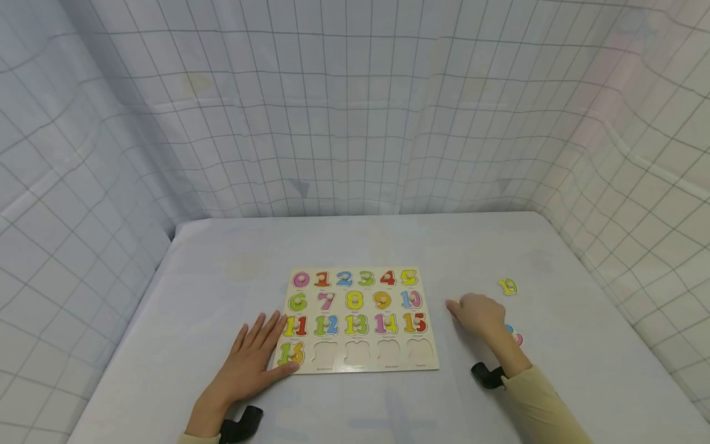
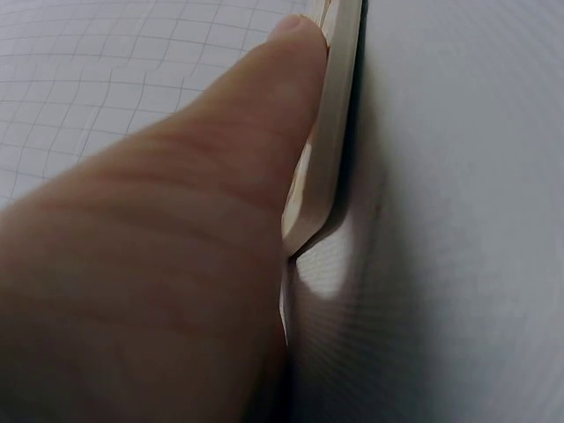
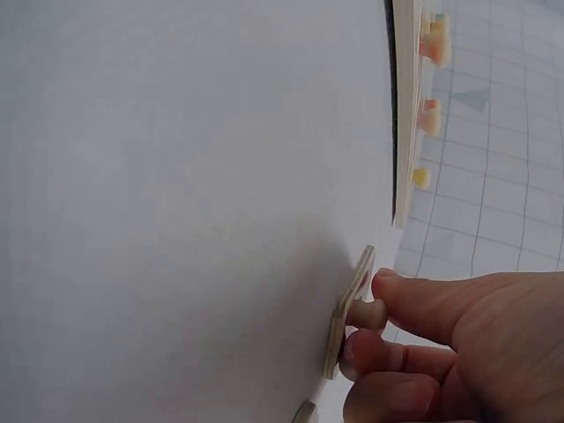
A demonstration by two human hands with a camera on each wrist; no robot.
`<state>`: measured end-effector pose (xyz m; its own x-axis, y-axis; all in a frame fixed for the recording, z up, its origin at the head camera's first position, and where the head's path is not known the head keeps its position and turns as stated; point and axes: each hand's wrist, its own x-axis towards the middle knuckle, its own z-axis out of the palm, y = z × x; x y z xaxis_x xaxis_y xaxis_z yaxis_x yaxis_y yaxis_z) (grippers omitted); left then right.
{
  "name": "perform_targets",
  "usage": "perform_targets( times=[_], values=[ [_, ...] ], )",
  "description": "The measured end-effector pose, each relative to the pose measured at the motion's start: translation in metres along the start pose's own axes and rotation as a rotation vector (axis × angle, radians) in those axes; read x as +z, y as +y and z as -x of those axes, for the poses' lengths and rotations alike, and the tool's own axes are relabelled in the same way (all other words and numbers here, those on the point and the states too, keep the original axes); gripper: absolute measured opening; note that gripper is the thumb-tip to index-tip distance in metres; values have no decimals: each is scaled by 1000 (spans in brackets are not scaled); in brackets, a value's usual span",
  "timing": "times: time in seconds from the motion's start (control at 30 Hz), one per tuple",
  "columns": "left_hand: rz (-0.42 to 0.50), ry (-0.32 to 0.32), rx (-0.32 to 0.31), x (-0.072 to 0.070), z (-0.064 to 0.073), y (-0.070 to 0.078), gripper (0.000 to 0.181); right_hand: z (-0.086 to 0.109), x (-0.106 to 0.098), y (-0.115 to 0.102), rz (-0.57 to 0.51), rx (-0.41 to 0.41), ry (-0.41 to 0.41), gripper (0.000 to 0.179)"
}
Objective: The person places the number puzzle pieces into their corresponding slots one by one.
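Note:
A wooden number puzzle board (image 1: 339,364) lies flat on the table, with knobbed number pieces in its upper rows and a 16 piece (image 1: 291,353) at the lower left. My left hand (image 1: 252,364) rests spread across the board's left edge, thumb near the bottom corner; the left wrist view shows that thumb (image 2: 256,97) against the board's side. Right of the board, my right hand (image 1: 478,316) pinches a wooden puzzle piece (image 3: 346,322) by its knob between thumb and fingers. That piece appears tilted in the right wrist view, its number not readable.
On the right of the table lies a yellow-green number piece (image 1: 507,286). A blue and pink piece (image 1: 517,337) is partly hidden by my right wrist. Several bare recesses run along the board's bottom row. Grid-patterned cloth (image 1: 355,123) encloses the table's back and sides.

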<state>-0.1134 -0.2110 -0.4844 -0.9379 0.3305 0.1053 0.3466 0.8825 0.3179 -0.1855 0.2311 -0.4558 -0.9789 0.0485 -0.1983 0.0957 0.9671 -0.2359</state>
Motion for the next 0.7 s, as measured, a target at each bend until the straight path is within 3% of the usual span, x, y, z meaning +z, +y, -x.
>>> perform_targets(
  times=[0.37, 0.57, 0.7],
  values=[
    [-2, -38, -21, 1, 0, -2, 94, -2, -1, 0, -34, -95, 69, 38],
    [0, 3, 2, 2, 0, 0, 93, -7, -1, 1, -47, -151, 79, 33],
    [-2, 22, 9, 2, 0, -1, 92, -9, 0, 1, -37, -138, 63, 34]
  ],
)
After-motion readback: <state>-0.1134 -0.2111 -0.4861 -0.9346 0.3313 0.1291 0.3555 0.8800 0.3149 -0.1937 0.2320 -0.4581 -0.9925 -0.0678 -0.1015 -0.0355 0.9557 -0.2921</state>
